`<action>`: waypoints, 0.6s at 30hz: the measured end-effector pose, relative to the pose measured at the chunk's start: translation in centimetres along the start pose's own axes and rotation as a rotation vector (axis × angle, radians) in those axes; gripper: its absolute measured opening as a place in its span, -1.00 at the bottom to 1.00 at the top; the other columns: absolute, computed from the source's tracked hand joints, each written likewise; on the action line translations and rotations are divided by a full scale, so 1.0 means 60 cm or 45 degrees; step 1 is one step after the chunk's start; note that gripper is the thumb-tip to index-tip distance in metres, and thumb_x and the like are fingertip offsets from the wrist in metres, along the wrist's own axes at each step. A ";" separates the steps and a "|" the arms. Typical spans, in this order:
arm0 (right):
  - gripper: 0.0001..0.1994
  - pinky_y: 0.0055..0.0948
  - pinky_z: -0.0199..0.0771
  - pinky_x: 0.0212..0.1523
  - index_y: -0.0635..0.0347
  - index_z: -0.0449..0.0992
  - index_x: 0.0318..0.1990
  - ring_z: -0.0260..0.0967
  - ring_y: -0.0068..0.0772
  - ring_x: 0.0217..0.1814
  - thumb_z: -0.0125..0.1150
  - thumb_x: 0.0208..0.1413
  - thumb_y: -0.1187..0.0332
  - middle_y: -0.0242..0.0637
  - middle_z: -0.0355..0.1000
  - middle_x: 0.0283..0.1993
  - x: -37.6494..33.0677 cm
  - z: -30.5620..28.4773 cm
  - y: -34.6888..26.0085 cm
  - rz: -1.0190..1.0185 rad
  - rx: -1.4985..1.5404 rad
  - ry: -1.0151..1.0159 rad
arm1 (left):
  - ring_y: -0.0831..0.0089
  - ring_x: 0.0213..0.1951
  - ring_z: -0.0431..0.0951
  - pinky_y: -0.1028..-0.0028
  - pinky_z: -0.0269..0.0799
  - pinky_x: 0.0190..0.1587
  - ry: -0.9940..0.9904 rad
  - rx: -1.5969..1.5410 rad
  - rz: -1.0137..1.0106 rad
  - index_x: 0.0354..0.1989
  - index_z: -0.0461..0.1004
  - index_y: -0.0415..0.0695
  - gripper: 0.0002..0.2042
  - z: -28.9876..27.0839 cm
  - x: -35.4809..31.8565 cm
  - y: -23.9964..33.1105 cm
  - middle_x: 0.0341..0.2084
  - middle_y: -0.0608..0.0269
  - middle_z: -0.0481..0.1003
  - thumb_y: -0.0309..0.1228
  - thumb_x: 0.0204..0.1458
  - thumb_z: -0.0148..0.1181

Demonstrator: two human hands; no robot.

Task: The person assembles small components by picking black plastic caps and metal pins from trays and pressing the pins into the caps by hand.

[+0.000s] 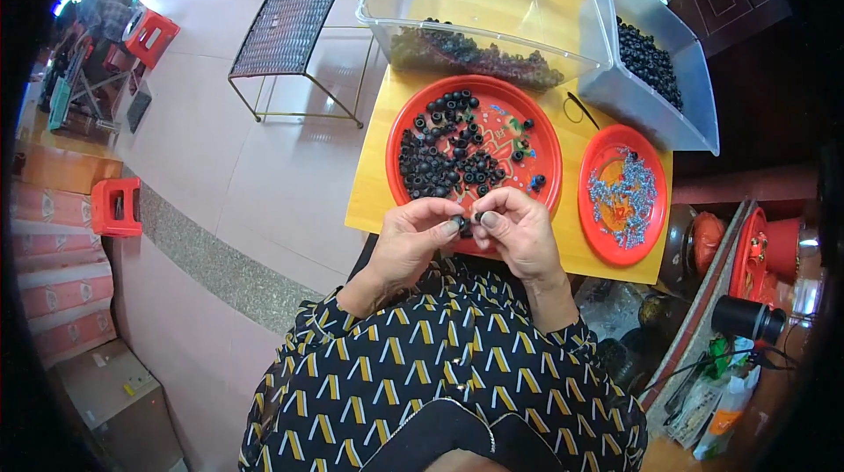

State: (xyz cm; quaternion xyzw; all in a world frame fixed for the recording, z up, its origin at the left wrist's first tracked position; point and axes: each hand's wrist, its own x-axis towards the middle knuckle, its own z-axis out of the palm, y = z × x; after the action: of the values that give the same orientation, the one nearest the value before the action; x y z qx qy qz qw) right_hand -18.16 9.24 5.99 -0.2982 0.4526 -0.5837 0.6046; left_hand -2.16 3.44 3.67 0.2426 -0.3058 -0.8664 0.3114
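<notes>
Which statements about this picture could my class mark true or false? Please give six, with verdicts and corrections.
1. The left hand and the right hand each pinch a small black piece. True.
2. Both hands wear gloves. False: they are bare.
3. A stool with a woven top stands to the left of the table. True.
4. The table is white. False: it is yellow.
5. The small red tray holds blue-grey pieces. True.
6. That tray lies left of the large one. False: it lies to the right of the large red tray.
</notes>
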 end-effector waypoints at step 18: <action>-0.90 -0.76 0.26 -0.54 0.28 0.43 -0.34 0.24 -0.74 -0.56 0.17 -0.01 0.46 -0.45 0.36 -0.51 -0.007 0.011 -0.009 0.025 -0.078 0.014 | 0.62 -0.33 0.43 0.65 0.36 -0.25 -0.041 0.214 0.058 -0.22 0.40 -0.25 -0.82 0.004 -0.004 0.007 -0.38 0.33 0.44 -0.54 -0.02 0.10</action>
State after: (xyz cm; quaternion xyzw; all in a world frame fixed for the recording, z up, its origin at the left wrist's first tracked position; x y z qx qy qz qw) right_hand -17.75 9.45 6.82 -0.3089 0.4766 -0.5653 0.5983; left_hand -1.95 3.42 4.18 0.2469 -0.3877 -0.8342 0.3048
